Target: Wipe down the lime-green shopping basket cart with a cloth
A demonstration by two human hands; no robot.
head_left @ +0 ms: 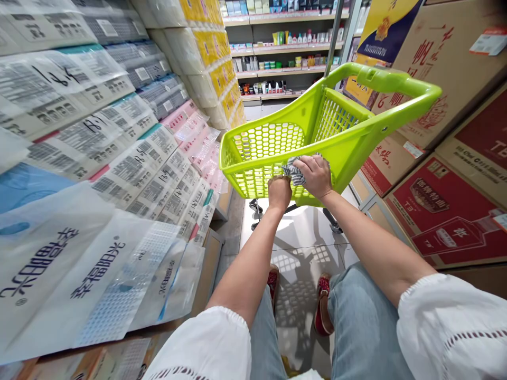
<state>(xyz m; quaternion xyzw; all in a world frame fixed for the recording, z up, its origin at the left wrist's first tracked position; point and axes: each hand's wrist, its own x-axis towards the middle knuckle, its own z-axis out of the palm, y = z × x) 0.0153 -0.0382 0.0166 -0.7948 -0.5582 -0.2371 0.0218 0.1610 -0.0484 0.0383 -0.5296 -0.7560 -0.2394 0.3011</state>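
- Fingers of the right hand (317, 176) are closed around a gray rag (292, 171), pressing it on the near rim of the green cart (356, 132).
- Left hand (279, 192) grips that rim just beside it.
- Wiping looks underway; the handle and far sides seem still to do.

- One green shopping cart (317, 132), tilted up in the aisle, with one handle bar (396, 87) at its far right.
- Two hands on the cart's near rim: the left hand (279, 191) and the right hand (317, 175).
- One grey cloth (292, 171), under the right hand.
- Two red shoes on the floor: one on the left (273, 279), one on the right (322, 311).
- Two white sleeves, near left (206, 343) and near right (451, 327).
- Three cartons with red print on the right: (443, 211), (481, 142), (382, 161).
- Stacked packs (130, 169) on the left: too many to count.
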